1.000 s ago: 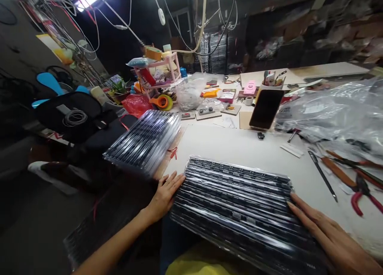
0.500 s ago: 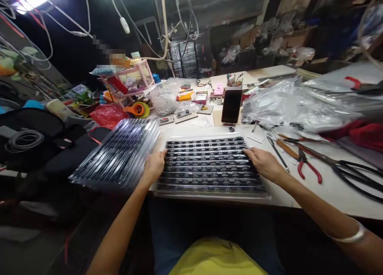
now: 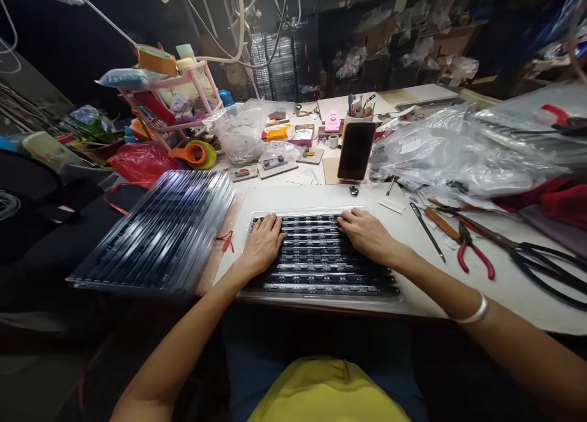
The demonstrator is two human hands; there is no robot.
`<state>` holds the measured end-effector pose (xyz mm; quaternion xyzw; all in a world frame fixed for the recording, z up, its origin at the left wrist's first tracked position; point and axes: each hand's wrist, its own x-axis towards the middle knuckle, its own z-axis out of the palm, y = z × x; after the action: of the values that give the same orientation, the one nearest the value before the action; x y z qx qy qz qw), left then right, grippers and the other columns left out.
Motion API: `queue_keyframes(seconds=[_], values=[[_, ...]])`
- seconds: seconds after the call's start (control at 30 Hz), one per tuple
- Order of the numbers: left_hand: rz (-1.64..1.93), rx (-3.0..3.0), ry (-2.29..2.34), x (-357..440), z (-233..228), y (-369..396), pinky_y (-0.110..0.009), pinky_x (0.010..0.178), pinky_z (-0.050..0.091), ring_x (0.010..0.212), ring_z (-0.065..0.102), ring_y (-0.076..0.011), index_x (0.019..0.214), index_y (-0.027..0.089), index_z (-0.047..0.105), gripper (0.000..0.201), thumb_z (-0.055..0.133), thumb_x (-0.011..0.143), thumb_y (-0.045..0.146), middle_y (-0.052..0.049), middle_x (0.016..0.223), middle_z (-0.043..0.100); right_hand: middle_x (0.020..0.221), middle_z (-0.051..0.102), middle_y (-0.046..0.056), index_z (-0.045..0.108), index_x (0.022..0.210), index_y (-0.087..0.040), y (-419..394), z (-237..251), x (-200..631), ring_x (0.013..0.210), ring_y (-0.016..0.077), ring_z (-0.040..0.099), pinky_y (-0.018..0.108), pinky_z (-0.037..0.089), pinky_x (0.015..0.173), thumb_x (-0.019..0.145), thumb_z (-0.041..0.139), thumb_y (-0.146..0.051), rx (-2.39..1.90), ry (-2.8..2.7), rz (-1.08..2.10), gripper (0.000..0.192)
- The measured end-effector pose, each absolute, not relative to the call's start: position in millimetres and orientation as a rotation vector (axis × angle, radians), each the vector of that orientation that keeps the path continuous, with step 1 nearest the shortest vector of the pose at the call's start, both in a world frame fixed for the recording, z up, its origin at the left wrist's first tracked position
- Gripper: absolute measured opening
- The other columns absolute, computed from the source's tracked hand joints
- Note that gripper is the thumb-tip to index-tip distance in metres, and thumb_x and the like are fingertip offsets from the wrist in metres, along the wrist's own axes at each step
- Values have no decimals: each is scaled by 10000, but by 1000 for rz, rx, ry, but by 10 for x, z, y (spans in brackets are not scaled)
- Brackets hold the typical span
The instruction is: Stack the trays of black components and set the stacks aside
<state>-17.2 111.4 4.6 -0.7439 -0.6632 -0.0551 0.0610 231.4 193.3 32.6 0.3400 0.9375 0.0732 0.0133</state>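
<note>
The tray point(image 3: 321, 269), lifted a second ago, now lies flat on the bench point(image 3: 504, 287); left hand point(image 3: 263, 241) and right hand point(image 3: 367, 232) rest open-palmed on it, at 11 and 1 o'clock.

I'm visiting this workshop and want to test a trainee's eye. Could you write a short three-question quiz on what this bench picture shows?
1. True or false: both hands lie flat on the tray of dark strips.
2. What stands upright behind that tray? A) a phone B) a kettle C) a lamp
3. Which tool with red handles lies right of the tray?

Key
1. True: the left hand and right hand rest on its far part.
2. A, the phone.
3. The pliers, on the white table.
</note>
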Motion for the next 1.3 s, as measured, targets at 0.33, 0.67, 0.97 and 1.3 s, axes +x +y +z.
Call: queue_keyframes(seconds=[0.33, 0.67, 0.97, 1.3], values=[[-162, -2347, -2084, 86, 63, 1027, -658, 1054, 141, 1374, 170, -398, 1435, 206, 292, 576, 280, 933, 488, -87, 1511, 276, 906, 632, 149, 616, 999, -132, 2142, 503, 1986, 766, 251, 587, 308, 366, 563, 853, 471, -128, 853, 2825, 82, 206], [-129, -2462, -2041, 117, 78, 1056, -510, 1133, 75, 1421, 87, -238, 1451, 125, 218, 644, 253, 930, 500, -101, 1539, 151, 1502, 276, 127, 236, 1458, -181, 1919, 236, 2134, 1381, 300, 193, 516, 192, 1057, 902, 284, -603, 801, 3154, -106, 700], [-205, -2429, -2056, 128, 82, 1040, -499, 1122, 123, 1402, 149, -287, 1428, 131, 293, 638, 323, 911, 505, -114, 1514, 259, 1087, 615, 126, 628, 1107, -152, 2111, 295, 2017, 1011, 237, 531, 347, 384, 838, 940, 324, -192, 922, 3079, -117, 348], [-226, -2551, -2121, 33, 267, 1294, -499, 989, 309, 1168, 426, -298, 1240, 203, 463, 637, 551, 756, 608, -104, 1251, 507, 897, 638, 111, 658, 888, -129, 2315, 346, 1740, 795, 203, 559, 280, 363, 650, 797, 538, -118, 775, 3021, -178, 151]])
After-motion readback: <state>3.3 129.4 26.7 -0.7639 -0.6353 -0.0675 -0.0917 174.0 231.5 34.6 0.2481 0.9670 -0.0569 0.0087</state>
